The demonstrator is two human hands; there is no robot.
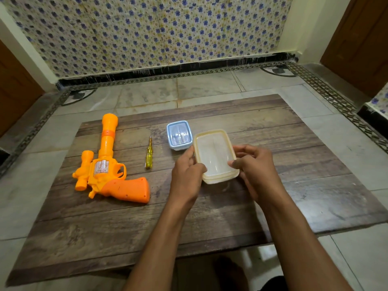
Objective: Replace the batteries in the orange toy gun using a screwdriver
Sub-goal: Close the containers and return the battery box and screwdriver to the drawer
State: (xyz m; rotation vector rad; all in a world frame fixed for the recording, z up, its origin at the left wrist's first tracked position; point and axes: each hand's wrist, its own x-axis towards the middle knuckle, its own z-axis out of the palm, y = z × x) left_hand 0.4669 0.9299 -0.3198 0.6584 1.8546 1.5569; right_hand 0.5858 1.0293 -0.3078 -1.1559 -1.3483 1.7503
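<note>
On the wooden bench (pixel 210 217) in front of us, both our hands are on a cream-lidded plastic box (pixel 214 155) just right of centre: the left hand (pixel 186 175) grips its near left corner with the thumb curled over the lid's edge, and the right hand (pixel 255 166) holds its right side, thumb on the lid and fingers curled round the wall. The lid sits on the box, though we cannot tell whether it is snapped fully shut, and nothing inside shows through the cloudy plastic. Touching its far left corner is a smaller blue-lidded box (pixel 179 135), closed, with some pale shapes inside that are too blurred to name. The orange toy gun (pixel 109 162) lies on its side at the left of the bench, barrel pointing away from us and grip (pixel 128 189) toward the near right, well apart from either hand. Between the gun and the boxes lies the yellow-handled screwdriver (pixel 149 153), untouched, tip pointing far. By our reckoning the task has barely begun: the gun looks fully closed, no batteries are visible anywhere, and opening the cover, swapping the cells and screwing it shut all remain to be done.
</note>
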